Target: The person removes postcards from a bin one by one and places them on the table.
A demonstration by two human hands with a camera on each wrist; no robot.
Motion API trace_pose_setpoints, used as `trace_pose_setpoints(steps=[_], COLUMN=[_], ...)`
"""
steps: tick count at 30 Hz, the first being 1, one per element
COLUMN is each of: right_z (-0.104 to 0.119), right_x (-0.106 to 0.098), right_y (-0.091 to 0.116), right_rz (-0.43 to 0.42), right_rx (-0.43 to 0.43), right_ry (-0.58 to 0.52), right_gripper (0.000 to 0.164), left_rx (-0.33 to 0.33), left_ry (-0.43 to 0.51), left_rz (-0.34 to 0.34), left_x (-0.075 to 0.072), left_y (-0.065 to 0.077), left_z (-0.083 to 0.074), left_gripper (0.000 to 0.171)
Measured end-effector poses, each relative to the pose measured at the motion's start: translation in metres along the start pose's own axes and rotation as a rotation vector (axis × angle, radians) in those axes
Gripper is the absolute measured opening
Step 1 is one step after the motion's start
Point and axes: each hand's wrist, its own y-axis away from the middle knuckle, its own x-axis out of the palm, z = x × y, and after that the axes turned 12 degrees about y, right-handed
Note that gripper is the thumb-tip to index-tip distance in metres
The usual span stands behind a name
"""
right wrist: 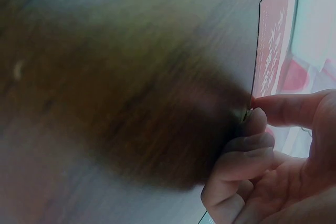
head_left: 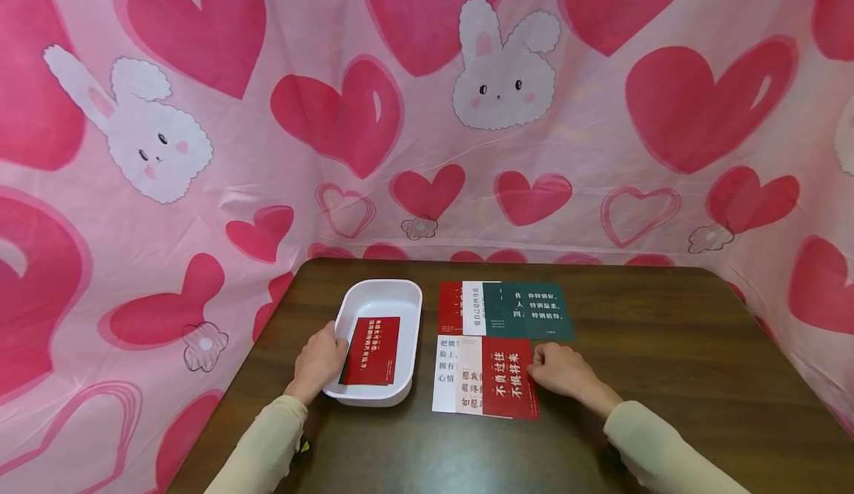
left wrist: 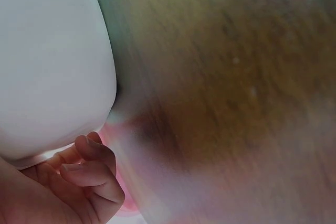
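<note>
My left hand [head_left: 320, 360] grips the left rim of a white plastic tray [head_left: 415, 316]. Inside the tray lies a red card [head_left: 376, 353] with white writing, a dark edge showing beneath it. In the left wrist view the tray's outer wall [left wrist: 52, 66] rises above curled fingers [left wrist: 94, 174]. To the right, my right hand [head_left: 567, 375] pinches the right edge of another red card [head_left: 507, 379], which overlaps pale cards with red and blue writing. The right wrist view shows thumb and index finger meeting at that card's edge [right wrist: 270, 45].
Behind the pinched card lie overlapping cards: a dark green one [head_left: 547, 312], a white one [head_left: 472, 308] and a red one [head_left: 449, 316]. Everything sits on a brown wooden table [head_left: 654, 331]. A pink curtain [head_left: 427, 138] with hearts and rabbits hangs behind and along the sides.
</note>
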Motion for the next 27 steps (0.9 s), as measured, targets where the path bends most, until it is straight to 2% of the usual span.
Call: trace_pose_setpoints(steps=[13,18,27], right_z=[-0.004,-0.007,-0.014], right_x=[0.002,0.001,-0.005], right_y=[0.001,0.000,0.001], right_rz=[-0.004,-0.006,0.049], right_rx=[-0.010,-0.042,-0.041], right_ry=[-0.007,-0.019,-0.123], right_gripper=[0.023,0.024,0.028], left_rx=[0.024,0.023,0.009], left_ry=[-0.024,-0.024,-0.014], left_rz=[-0.015,-0.015,-0.008], left_x=[0.001,0.001,0.001], left_y=[0.000,0.000,0.000], left_z=[0.001,0.000,-0.001], left_gripper=[0.051,0.050,0.052])
